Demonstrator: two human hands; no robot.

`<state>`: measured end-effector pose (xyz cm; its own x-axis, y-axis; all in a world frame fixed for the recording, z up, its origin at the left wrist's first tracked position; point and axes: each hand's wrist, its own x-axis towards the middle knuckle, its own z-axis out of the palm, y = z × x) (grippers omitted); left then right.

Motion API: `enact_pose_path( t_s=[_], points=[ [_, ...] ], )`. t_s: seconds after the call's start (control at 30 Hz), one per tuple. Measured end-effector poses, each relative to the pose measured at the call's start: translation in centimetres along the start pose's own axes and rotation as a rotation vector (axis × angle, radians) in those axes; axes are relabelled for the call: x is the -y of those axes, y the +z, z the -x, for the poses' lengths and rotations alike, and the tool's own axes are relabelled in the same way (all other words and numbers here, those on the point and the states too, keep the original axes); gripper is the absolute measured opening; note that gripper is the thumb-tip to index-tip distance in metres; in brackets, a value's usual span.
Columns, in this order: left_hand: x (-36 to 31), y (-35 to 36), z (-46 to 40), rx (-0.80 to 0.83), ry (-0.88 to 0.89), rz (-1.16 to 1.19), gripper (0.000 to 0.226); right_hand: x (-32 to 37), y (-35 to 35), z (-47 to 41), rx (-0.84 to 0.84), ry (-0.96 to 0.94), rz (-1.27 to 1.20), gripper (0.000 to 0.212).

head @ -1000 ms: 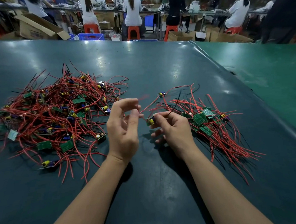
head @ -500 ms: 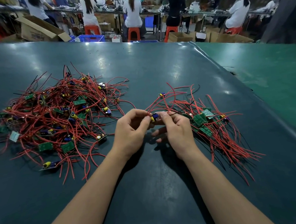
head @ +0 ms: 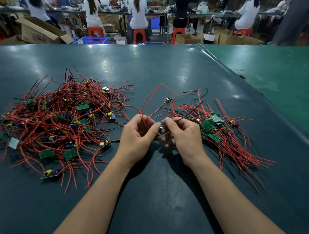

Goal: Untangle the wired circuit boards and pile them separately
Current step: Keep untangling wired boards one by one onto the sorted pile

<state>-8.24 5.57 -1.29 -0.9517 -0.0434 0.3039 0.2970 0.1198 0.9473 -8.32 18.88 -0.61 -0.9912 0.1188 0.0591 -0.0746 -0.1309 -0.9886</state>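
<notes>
Both hands pinch one small circuit board (head: 161, 128) — left hand (head: 137, 136) gripping its red wires (head: 150, 102), right hand (head: 183, 133) nearer the sorted pile (head: 216, 131) lying rightward.

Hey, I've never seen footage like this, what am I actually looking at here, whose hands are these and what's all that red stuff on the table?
No machine here: a person wears a camera on the head, looking down at their own bare hands. On the dark table lie two heaps of small green circuit boards with red wires: a big tangled pile at left and a neater sorted pile at right. Between them, the left hand grips looping red wires, and the right hand pinches one small board. Other workers sit at benches behind.
</notes>
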Motion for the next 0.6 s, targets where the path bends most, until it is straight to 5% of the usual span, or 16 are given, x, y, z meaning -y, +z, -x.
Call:
enact_pose_path(
  t_s=[0.6],
  points=[
    [0.04,-0.52,-0.55,-0.174,-0.094,0.323,0.015,0.23,-0.26,-0.36,-0.019,0.115,-0.145,0.014]
  ],
)
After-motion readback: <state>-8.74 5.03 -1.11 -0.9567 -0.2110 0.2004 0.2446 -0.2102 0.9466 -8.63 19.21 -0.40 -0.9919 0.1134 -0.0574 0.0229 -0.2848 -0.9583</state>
